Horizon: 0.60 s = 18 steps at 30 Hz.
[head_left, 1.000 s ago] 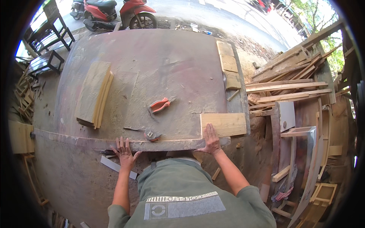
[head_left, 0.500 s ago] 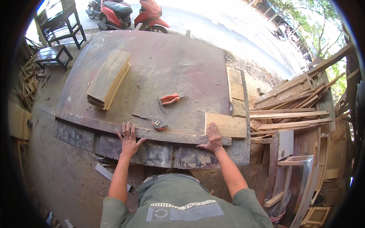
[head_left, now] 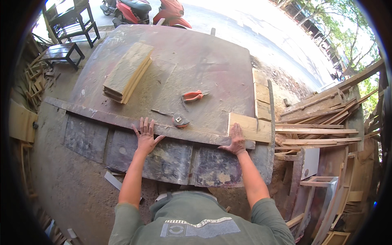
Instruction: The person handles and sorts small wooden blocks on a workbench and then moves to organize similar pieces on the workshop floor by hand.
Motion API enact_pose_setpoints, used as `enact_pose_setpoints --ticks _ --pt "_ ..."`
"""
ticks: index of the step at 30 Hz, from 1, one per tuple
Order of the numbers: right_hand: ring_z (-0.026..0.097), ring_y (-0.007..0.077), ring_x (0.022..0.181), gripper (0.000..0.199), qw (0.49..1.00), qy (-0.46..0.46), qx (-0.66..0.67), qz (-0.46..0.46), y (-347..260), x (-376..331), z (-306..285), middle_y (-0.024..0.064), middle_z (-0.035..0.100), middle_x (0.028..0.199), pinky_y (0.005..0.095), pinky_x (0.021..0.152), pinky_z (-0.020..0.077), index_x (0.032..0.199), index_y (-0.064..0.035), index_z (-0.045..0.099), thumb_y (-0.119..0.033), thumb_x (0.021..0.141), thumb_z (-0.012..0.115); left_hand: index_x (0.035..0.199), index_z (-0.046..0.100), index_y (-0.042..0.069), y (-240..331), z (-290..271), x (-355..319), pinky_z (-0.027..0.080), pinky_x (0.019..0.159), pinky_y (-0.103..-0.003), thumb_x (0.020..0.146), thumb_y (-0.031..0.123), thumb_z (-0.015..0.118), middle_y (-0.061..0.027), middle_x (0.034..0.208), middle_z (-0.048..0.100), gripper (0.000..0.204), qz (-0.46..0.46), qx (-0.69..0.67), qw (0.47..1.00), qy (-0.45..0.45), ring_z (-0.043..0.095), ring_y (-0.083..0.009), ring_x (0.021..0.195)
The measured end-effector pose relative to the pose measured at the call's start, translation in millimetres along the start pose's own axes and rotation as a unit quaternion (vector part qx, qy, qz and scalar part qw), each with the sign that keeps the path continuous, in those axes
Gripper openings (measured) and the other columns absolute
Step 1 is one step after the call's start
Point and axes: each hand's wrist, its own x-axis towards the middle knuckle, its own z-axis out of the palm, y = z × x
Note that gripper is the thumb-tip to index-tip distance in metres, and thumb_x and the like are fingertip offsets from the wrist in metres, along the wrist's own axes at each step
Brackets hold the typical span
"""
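My left hand [head_left: 147,137] lies on a long dusty wooden rail [head_left: 98,115], fingers spread over its top and thumb out to the right. Pressed flat across the same rail, my right hand [head_left: 235,141] has its fingers stretched out onto a short pale board [head_left: 246,125]. That board rests against the rail's far side at the right. A thin dark upright edge like a saw blade [head_left: 257,124] shows at the board's right part. Between my hands, a tape measure [head_left: 179,120] sits beside the rail. Farther off lie pliers with orange-red handles [head_left: 193,96].
Stacked planks [head_left: 129,72] lie on the large dusty panel [head_left: 196,55]. Several wood blocks [head_left: 262,94] line its right side. A dark lower tabletop [head_left: 169,163] shows nearer me. Timber [head_left: 318,130] is piled right; a chair [head_left: 73,26] and red scooters [head_left: 169,14] stand beyond.
The rail, panel and pale board have slid away from me under my hands, baring more dark tabletop. The board now overlaps the blade-like edge. The view has also shifted slightly.
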Motion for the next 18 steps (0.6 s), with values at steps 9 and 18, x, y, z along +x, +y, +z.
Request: enact_pose_setpoints --ticks 9,18 --pt "0.032 0.0505 0.149 0.138 1.0 0.002 -0.008 -0.002 3 1 7 0.037 0.035 0.156 0.0541 0.125 0.0249 0.147 0.0145 0.04 -0.086 0.058 0.074 0.159 0.028 0.01 2 0 3 -0.008 0.118 -0.074 0.09 0.074 0.055 -0.0147 0.166 0.019 0.098 -0.021 -0.003 0.999 -0.028 0.002 -0.0353 0.158" --pt "0.022 0.0484 0.153 0.136 0.994 -0.073 0.025 0.072 -8 -2 -5 0.0335 0.029 0.161 0.0525 0.126 0.0208 0.153 0.011 0.034 -0.077 0.061 0.08 0.153 0.044 0.012 16 -35 25 -0.004 0.114 -0.08 0.086 0.087 0.041 -0.0165 0.163 0.032 0.101 -0.072 0.027 0.993 -0.094 0.017 -0.0354 0.156"
